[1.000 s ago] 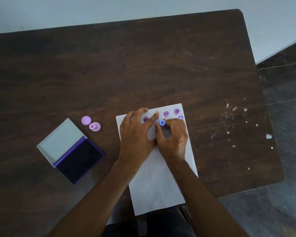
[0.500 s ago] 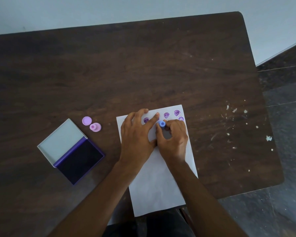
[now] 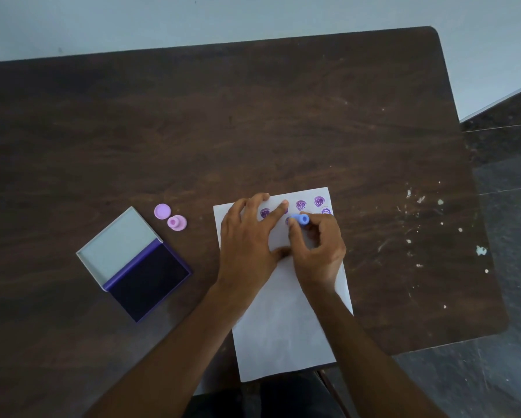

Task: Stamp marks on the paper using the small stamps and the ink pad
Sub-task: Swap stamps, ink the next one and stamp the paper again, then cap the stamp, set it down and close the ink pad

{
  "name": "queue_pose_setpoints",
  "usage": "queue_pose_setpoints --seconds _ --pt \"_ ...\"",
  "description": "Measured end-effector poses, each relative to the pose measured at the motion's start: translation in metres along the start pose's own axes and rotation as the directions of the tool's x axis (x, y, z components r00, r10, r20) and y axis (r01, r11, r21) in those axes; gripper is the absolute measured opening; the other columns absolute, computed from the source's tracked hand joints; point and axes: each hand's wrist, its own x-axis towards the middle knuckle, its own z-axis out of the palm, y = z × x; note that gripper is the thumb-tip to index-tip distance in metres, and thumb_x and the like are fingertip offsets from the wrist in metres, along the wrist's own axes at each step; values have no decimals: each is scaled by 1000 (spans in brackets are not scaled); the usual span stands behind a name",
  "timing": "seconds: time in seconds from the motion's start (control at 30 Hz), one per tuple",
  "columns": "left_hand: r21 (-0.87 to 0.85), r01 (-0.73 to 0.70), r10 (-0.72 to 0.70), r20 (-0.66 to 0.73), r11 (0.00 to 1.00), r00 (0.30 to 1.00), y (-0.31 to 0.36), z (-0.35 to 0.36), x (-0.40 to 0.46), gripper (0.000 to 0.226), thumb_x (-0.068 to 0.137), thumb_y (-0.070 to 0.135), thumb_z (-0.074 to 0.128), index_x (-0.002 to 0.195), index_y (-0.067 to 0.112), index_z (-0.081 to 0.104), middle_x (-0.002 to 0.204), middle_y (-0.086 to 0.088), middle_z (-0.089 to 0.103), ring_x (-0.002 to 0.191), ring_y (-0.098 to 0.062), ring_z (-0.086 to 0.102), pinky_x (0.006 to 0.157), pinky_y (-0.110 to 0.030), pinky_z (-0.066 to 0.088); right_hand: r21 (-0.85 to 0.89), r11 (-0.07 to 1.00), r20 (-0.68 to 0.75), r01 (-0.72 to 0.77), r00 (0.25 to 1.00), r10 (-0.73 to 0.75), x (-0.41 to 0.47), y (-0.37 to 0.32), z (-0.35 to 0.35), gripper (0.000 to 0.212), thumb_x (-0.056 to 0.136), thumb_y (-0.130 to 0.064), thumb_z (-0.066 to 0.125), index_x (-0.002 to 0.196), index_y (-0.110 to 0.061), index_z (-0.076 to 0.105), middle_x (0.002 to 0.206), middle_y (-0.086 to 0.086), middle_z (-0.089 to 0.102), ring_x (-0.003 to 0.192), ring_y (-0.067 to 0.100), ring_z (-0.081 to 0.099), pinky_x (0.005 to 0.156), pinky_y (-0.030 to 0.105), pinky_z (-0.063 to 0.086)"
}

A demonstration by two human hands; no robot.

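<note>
Dark wooden table (image 3: pixel 253 131) bears everything I see: my right hand (image 3: pixel 318 251) pinches the blue stamp (image 3: pixel 301 220), tilted over the paper (image 3: pixel 283 327). My left hand (image 3: pixel 247 239) presses flat, fingers straight, beside purple marks (image 3: pixel 318 201). Farther left lie the open ink pad (image 3: pixel 146 277) and pink stamp (image 3: pixel 176 222).

One sheet of paper (image 3: pixel 283 321) lay on the desk (image 3: pixel 253 131), bearing six visible purple marks (image 3: pixel 301 204). There were one open ink pad (image 3: pixel 149 279), one blue stamp (image 3: pixel 301 219), one pink stamp (image 3: pixel 177 222), one pink cap (image 3: pixel 162 211).

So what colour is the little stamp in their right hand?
Blue: the small stamp pinched by the right hand, seen in the head view.
</note>
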Motion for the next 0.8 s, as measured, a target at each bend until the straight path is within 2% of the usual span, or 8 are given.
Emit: queue_pose_setpoints --seconds 0.13,0.3,0.4,0.47,0.6,0.67,0.77,0.8 --pt "-34 3 -4 -10 999 1000 1 -4 -1 80 75 67 65 144 35 40 154 2 35 139 -24 31 114 -44 29 134 956 33 -262 965 260 5 -8 -10 35 78 -45 69 100 -18 67 100 -8 71 84 5 68 72 24 60" --pt "-16 -17 17 -13 1000 1000 2 -8 -3 84 74 64 69 145 30 40 152 0 40 137 -24 37 114 -41 28 451 773 166 -447 893 419 9 -35 -30 31 75 -34 77 100 -15 73 91 5 76 71 17 71 61 24 57" --pt "-118 -5 0 -48 993 999 2 -15 -6 80 72 59 74 140 26 45 143 0 51 129 -20 47 108 -34 35 626 526 355 -576 811 465 7 -59 -37 23 82 -23 74 99 -6 75 91 17 74 72 24 68 68 31 58" --pt "-207 38 -62 -111 978 992 -1 -26 -12 66 75 52 76 131 26 54 132 2 61 119 -18 56 99 -25 37 650 282 530 -705 688 496 6 -76 -40 22 83 -20 72 99 -5 75 99 20 73 79 27 70 73 33 59" --pt "-352 218 -285 -151 910 946 -22 -60 -37 34 84 45 69 112 26 68 115 4 70 92 1 57 86 -8 29 594 -48 741 -803 523 420 2 -104 -44 29 88 -14 67 113 1 67 111 22 69 90 30 70 79 35 59" --pt "-351 281 -342 -122 893 932 -36 -82 -47 26 87 34 69 111 24 67 112 0 70 81 4 56 79 -3 37 551 -106 801 -828 490 343 -3 -117 -43 31 90 -13 65 116 4 65 108 24 69 85 28 70 77 34 59" --pt "-295 523 -530 61 800 846 -47 -108 -58 34 92 27 65 123 17 57 125 -6 63 111 -14 59 103 -25 42 491 -107 854 -864 453 257 -12 -131 -35 34 91 -15 63 118 4 63 103 23 69 80 26 67 73 32 58" --pt "-362 475 -502 23 802 865 -47 -114 -65 29 93 24 64 121 18 60 121 -5 65 109 -15 59 100 -24 44 476 -100 864 -874 444 236 -15 -134 -32 34 91 -15 63 119 4 63 102 23 69 80 25 67 72 31 58"
